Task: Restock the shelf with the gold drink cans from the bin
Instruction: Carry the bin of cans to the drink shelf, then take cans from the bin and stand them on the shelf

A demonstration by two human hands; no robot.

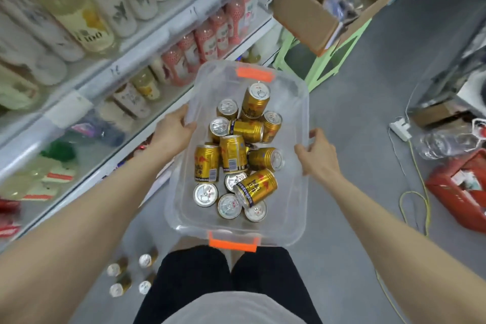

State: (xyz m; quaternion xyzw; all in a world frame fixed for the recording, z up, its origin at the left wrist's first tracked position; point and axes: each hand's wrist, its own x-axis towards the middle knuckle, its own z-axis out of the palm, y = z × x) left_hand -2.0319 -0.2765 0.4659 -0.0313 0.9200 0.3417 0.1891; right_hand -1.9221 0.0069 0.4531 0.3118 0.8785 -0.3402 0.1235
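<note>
Standing figure seen from above, with a clear plastic bin point(302, 102) held between both hands in the aisle beside the white store shelf point(110, 71). The bin is gripped on its two long sides, probably so that the load stays level and the open top stays within reach of the shelf. It seems to be clear of the grey floor point(355, 118), though this is a judgement.

The left hand point(173, 131) holds the left rim, with its fingers curled over the edge into the bin. The right hand point(315, 150) takes the right rim, with the thumb hooked over the wall and the fingers bent on the outside. Neither hand holds a can.

Contents: the gold drink cans point(234, 152) lie in a loose heap along the middle of the bin. Some stand upright with their silver tops showing and others lie tipped on their sides across them. None has yet been shelved from this load. Orange clip handles point(232, 243) mark the near and far ends.

Surroundings: four small cans point(145, 260) stand on the floor by the person's legs (their labels are too blurred to read). A brown cardboard box point(302, 8) of mixed goods sits open on a pale green stool point(323, 66) beyond the bin. A red basket point(457, 192) with packets in it lies to the right. The shelf tiers hold white, yellow and pink bottles.
</note>
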